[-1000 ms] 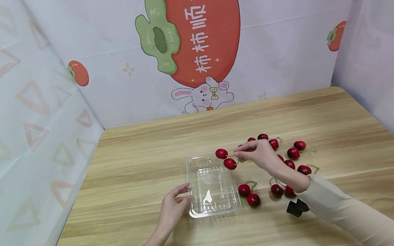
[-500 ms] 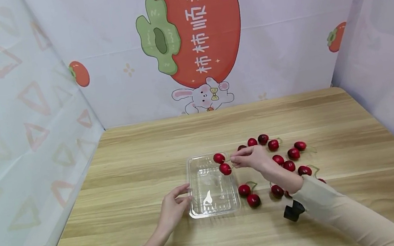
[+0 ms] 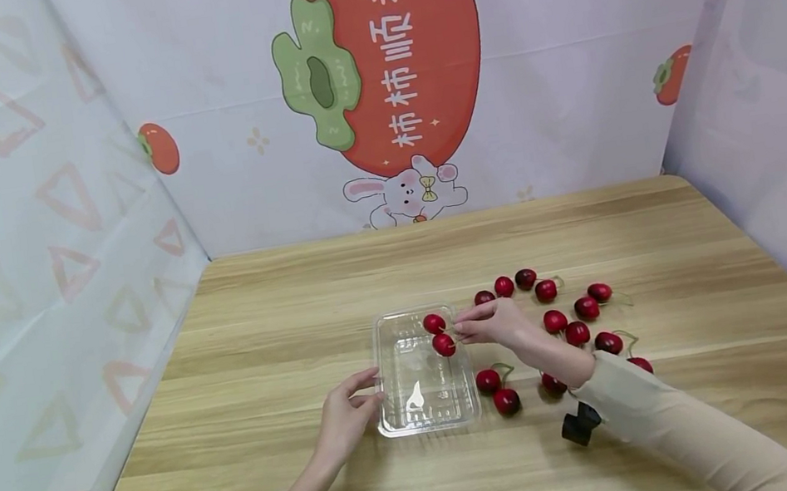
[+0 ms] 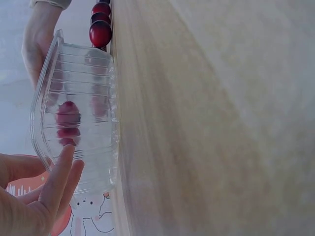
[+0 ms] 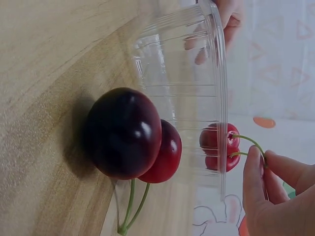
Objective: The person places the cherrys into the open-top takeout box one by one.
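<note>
Pale wood-grain laminate forms the worktop [image 3: 282, 311], which carries every item in front of the person.

The clear plastic tray [image 3: 422, 369] lies flat on the worktop between the two hands, open side up. Its ribbed walls show in both wrist views. The position lets one hand steady it while the other works above it.

The left hand [image 3: 345, 416] rests at the tray's near left corner. Its fingers are relaxed and nearly straight, and the fingertips [image 4: 64, 157] touch the outer wall. Judged from this contact, the hand braces the light tray against sliding.

The right hand [image 3: 493, 324] is raised at the tray's far right corner. Thumb and forefinger pinch the joined green stems [image 5: 248, 145] of a pair of red cherries [image 3: 439, 335]. Holding by the stems keeps the fruit free of the fingers. The pair hangs just left of the fingertips, above the tray's interior near its far end; contact with the tray floor cannot be determined.

Loose cherries [image 3: 574, 319] lie on the worktop to the right of and behind the right hand. Another stemmed pair [image 3: 497, 390] lies just beside the tray's right wall, below the right wrist.
</note>
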{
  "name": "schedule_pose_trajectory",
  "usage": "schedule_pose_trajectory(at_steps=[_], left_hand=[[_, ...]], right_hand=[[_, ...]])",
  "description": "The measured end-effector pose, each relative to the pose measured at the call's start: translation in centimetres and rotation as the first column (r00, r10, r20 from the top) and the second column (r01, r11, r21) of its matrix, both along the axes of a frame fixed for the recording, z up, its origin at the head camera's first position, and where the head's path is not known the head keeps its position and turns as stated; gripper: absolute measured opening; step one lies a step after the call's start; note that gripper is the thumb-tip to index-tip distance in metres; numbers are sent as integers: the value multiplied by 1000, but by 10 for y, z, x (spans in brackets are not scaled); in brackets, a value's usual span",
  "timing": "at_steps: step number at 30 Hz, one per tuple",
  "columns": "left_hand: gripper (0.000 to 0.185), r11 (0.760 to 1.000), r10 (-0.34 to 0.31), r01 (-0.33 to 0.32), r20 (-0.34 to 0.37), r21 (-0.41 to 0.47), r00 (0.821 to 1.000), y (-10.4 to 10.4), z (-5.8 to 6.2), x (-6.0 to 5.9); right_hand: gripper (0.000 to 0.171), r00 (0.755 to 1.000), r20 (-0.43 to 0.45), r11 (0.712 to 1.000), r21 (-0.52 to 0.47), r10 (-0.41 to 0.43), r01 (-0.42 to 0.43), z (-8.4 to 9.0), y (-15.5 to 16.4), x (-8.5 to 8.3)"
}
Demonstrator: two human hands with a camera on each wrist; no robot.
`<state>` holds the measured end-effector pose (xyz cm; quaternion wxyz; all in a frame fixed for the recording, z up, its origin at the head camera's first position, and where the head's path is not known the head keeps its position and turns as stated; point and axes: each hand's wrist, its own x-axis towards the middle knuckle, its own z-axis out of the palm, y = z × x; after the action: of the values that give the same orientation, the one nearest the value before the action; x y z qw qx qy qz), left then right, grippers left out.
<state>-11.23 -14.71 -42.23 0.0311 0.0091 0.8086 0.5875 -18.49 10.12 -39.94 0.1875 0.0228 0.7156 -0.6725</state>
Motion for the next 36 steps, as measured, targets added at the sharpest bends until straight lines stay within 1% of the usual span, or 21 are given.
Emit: schedule_pose_trajectory(at_steps=[3,9,15,19,27,32,36], left_hand=[[38,1000,3,-3,4,8,1000,0,-1,-1],[38,999,6,-7,11,34,1000,-1,-3,-1],[39,1000,7,-8,12,28,1000,-1,-4,-2],[38,1000,6,-7,10,24,1000,-1,-3,-2],[39,1000,3,-4,8,31,1000,-1,-4,-2],[39,1000,1,-2,11,30,1000,-2,-5,-3],[38,1000,3,-3,18,22,1000,-3,-7,-4]], right_hand=[[31,1000,-1,1000,2,6,-6,0,-1,0],[30,999,-32,999,29,19,-18,-3,-3,-2],[25,998,-54,996,82,21,-17,-6,-6,-4],[22,996,-86,993,118,33,-23,-8,-7,-5],[19,988,-143,975,222,50,-17,-10,-9,-8],[17,974,-206,952,304,90,-24,-12,-9,-10],[14,950,-280,931,365,139,-29,-14,-9,-9]])
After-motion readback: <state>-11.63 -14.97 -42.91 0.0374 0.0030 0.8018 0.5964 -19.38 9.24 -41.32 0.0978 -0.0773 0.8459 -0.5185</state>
